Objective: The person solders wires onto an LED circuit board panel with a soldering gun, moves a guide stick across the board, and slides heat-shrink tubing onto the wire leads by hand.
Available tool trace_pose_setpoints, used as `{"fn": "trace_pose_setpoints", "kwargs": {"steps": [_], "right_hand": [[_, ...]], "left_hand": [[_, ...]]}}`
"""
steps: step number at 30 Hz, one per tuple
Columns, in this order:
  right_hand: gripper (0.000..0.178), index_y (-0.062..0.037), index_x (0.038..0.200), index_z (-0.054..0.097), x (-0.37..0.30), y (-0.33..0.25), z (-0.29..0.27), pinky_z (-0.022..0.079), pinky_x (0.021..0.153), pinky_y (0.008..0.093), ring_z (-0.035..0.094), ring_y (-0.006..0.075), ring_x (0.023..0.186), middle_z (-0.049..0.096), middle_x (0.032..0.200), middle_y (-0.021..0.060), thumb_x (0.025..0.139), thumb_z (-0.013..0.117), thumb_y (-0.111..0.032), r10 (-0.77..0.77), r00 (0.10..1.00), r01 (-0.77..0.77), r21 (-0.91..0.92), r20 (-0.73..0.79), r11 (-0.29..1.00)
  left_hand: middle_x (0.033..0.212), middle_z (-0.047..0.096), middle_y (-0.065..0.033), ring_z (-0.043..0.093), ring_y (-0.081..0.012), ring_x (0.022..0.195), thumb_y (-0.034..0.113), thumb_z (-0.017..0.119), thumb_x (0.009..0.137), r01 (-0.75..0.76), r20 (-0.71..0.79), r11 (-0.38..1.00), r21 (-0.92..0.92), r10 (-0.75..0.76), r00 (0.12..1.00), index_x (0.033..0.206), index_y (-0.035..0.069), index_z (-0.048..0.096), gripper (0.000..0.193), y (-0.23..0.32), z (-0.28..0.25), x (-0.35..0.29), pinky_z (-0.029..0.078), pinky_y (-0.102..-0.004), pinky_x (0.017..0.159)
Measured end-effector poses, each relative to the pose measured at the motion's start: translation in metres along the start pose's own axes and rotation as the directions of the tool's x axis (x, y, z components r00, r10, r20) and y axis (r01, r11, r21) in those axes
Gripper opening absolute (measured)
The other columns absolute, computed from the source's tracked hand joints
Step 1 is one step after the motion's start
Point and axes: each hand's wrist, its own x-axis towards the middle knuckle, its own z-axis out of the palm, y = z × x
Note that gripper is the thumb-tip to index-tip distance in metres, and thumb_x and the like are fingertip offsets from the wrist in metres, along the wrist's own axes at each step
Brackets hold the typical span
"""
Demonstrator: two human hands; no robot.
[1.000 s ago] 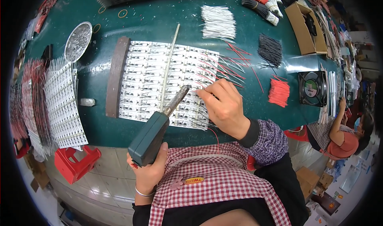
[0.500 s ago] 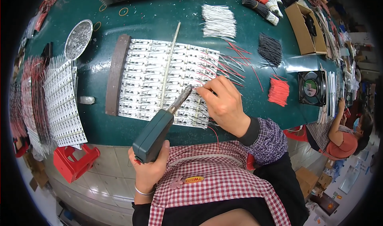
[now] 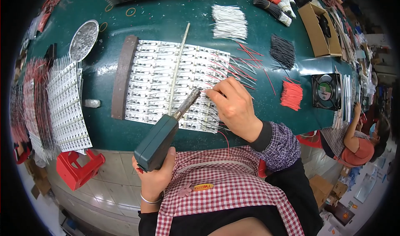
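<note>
left hand (image 3: 156, 178) clamped on soldering gun (image 3: 156, 142), right hand (image 3: 234, 107) pinching red wire (image 3: 203, 90), yellow lettered patch (image 3: 203, 187), fan label (image 3: 324, 91)

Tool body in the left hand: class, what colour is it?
The tool body is dark green; the head view shows it best.

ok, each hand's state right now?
Left hand: closed around the green soldering gun.
Right hand: fingers pinched together over the white board; can't tell if anything's between them.
</note>
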Motion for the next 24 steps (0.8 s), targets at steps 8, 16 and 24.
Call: {"fn": "trace_pose_setpoints", "kwargs": {"steps": [8, 16, 24], "right_hand": [[0.020, -0.0012, 0.088, 0.065, 0.000, -0.001, -0.001, 0.047, 0.069, 0.0335, 0.053, 0.0226, 0.082, 0.055, 0.083, 0.0061, 0.068, 0.062, 0.000, 0.010, 1.000, -0.010, -0.005, 0.002, 1.000], [0.025, 0.0000, 0.093, 0.066, -0.011, -0.011, -0.006, 0.045, 0.067, 0.0343, 0.056, 0.0236, 0.079, 0.058, 0.085, 0.0065, 0.068, 0.062, 0.001, -0.003, 0.999, 0.004, 0.008, -0.053, 1.000], [0.026, -0.0022, 0.090, 0.067, -0.012, -0.013, -0.004, 0.044, 0.062, 0.0352, 0.057, 0.0238, 0.074, 0.059, 0.080, 0.0061, 0.066, 0.069, 0.007, 0.020, 0.997, -0.017, 0.049, -0.072, 0.999]], "left_hand": [[0.079, 0.069, -0.0058, 0.064, -0.0135, 0.063, 0.003, 0.077, 0.075, 0.056, 0.007, 0.998, -0.032, -0.056, 0.998, 0.087, -0.001, 0.069, 0.015, 0.006, 0.002, 0.000, 0.049, -0.0264, 0.059], [0.092, 0.068, -0.0085, 0.057, -0.0082, 0.062, -0.009, 0.070, 0.078, -0.037, 0.056, 0.999, 0.012, 0.036, 0.998, 0.108, -0.006, 0.065, 0.031, -0.004, -0.008, -0.005, 0.044, -0.0204, 0.053], [0.076, 0.069, -0.0058, 0.062, -0.0110, 0.062, 0.002, 0.077, 0.075, 0.054, -0.001, 0.996, -0.077, -0.054, 0.999, 0.087, -0.002, 0.068, 0.015, 0.003, -0.004, -0.009, 0.048, -0.0258, 0.058]]}}
